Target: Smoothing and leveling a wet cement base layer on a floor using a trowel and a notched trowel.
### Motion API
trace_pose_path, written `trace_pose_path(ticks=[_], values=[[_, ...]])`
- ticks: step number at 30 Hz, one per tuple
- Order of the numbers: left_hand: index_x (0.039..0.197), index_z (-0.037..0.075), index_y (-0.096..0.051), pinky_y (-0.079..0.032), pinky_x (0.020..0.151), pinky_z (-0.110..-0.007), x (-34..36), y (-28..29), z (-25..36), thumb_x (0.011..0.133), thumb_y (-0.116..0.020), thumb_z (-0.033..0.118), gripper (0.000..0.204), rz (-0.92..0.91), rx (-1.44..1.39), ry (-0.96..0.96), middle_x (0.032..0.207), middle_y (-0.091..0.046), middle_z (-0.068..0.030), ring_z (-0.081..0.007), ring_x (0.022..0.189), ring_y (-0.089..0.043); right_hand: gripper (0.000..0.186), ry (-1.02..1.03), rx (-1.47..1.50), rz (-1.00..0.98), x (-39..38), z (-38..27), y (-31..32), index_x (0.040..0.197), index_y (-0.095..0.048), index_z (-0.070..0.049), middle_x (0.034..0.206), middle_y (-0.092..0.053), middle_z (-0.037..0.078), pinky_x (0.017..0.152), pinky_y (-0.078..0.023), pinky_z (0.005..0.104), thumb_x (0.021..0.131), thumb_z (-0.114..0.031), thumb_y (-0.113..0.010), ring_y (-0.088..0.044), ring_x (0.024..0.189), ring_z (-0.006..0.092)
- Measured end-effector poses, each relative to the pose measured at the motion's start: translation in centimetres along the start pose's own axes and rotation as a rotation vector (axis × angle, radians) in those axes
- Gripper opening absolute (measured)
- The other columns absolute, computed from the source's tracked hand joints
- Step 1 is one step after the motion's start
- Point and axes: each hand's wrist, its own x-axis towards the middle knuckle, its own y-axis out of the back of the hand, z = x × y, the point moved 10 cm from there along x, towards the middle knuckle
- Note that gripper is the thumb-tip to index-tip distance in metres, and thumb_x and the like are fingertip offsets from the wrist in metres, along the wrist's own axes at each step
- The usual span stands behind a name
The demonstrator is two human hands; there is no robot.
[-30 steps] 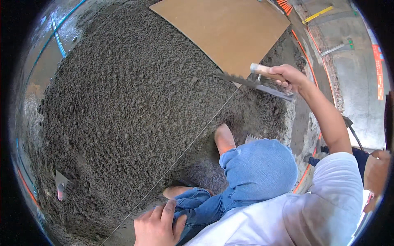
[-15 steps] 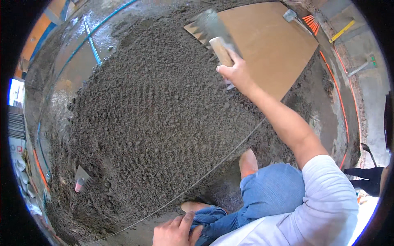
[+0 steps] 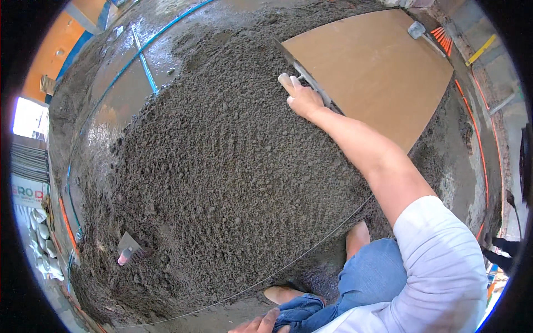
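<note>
My right hand (image 3: 306,102) is closed round the pale handle of a notched trowel (image 3: 312,83). Its long metal blade stands nearly edge-on along the left edge of a large brown tile (image 3: 377,66); whether the two touch I cannot tell. The tile lies on rough grey mortar (image 3: 233,150) that spreads over the floor. Only part of my left hand (image 3: 258,323) shows at the lower edge, its fingers laid over my jeans at the leg, with nothing seen in it. A small pointing trowel (image 3: 127,248) with a pinkish handle lies on the mortar at the left.
A thin string line (image 3: 311,250) crosses the mortar beside my feet. At the tile's far right corner lies a mallet (image 3: 416,30) near several orange wedges (image 3: 442,40). Blue pipes (image 3: 145,64) run over wet floor at the far left; an orange conduit (image 3: 478,141) runs along the right.
The trowel has come down nearer to me and turned from face-on to edge-on beside the tile. The view has shifted, so the scene sits further right and my left hand shows less.
</note>
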Motion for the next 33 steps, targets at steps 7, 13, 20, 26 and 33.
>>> trace_pose_path(ticks=[7, 13, 20, 26, 33], values=[[0.115, 0.004, -0.056, -0.049, 0.059, -0.045, 1.3, -0.4, 0.5, 0.084, -0.062, 0.03, 0.041, -0.065, 0.032, 0.038, 0.081, -0.061, -0.0173, -0.0359, 0.069, -0.061, 0.062, 0.599, -0.021, 0.155, -4.3, -15.2, -8.4, 0.14, -0.027, -0.011, 0.134, -0.042, 0.016, 0.098, -0.043, 0.0419, 0.08, 0.003, -0.033, -0.055, 0.11, 0.0325], [0.113, 0.004, -0.058, -0.049, 0.06, -0.044, 3.1, 0.1, 0.0, 0.084, -0.062, 0.029, 0.038, -0.036, 0.01, 0.031, 0.081, -0.062, -0.0171, -0.0361, 0.069, -0.062, 0.07, 0.601, 0.164, -0.636, -13.0, -21.0, -8.3, 0.146, -0.025, -0.033, 0.152, -0.027, 0.005, 0.094, -0.045, 0.0354, 0.086, 0.002, -0.032, -0.054, 0.107, 0.0247], [0.115, 0.005, -0.057, -0.049, 0.062, -0.045, 1.7, 0.4, -1.2, 0.084, -0.062, 0.029, 0.04, -0.081, -0.053, 0.113, 0.08, -0.062, -0.0178, -0.0368, 0.07, -0.062, 0.06, 0.28, -0.051, 0.108, 4.5, -7.2, -1.0, 0.138, -0.031, -0.018, 0.134, -0.044, 0.018, 0.088, -0.047, 0.0492, 0.081, -0.011, -0.045, -0.059, 0.101, 0.0382], [0.115, 0.005, -0.058, -0.05, 0.066, -0.045, 0.6, 0.9, -1.5, 0.084, -0.062, 0.028, 0.039, -0.053, -0.088, 0.132, 0.087, -0.064, -0.0189, -0.0377, 0.074, -0.062, 0.057, 0.373, 0.064, 0.049, 3.2, -16.1, -7.1, 0.133, -0.028, -0.017, 0.116, -0.049, 0.02, 0.082, -0.047, 0.0535, 0.078, -0.009, -0.044, -0.061, 0.092, 0.0417], [0.111, 0.004, -0.058, -0.049, 0.066, -0.045, 1.6, 0.5, -1.3, 0.084, -0.062, 0.028, 0.037, -0.069, -0.099, 0.145, 0.085, -0.063, -0.0182, -0.0376, 0.074, -0.062, 0.071, 0.806, 0.141, -0.445, -12.5, -29.9, -16.3, 0.146, -0.024, -0.019, 0.148, -0.031, 0.015, 0.085, -0.053, 0.0375, 0.079, 0.0, -0.039, -0.065, 0.091, 0.0301]])
